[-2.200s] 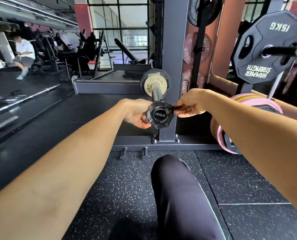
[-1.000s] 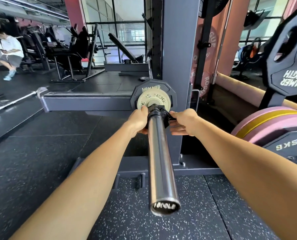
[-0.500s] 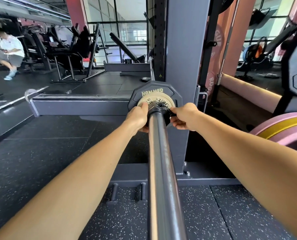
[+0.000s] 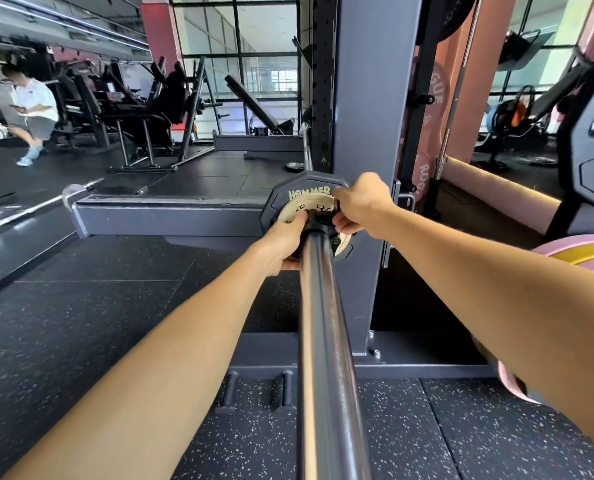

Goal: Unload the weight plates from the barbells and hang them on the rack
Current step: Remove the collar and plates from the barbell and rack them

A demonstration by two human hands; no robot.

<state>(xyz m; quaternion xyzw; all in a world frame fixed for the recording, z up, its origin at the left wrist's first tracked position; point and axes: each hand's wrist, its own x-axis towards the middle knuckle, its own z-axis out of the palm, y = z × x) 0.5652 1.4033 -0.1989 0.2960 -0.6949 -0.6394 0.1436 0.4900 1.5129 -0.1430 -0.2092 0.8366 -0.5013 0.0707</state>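
Head view: left hand [image 4: 283,242] grips the black collar [image 4: 318,221] from the left; right hand [image 4: 359,204] pinches it from the right. Collar sits on the barbell sleeve [image 4: 326,341] against a cream plate [image 4: 318,206] and black plate [image 4: 297,190]. Both plates remain loaded; none unloaded yet. Since half a second ago, the right hand has risen over the plate rim.

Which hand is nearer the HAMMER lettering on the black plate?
Right. The right hand sits at the upper right of the collar, right beside the lettering on the black plate; the left hand grips lower left, below it.
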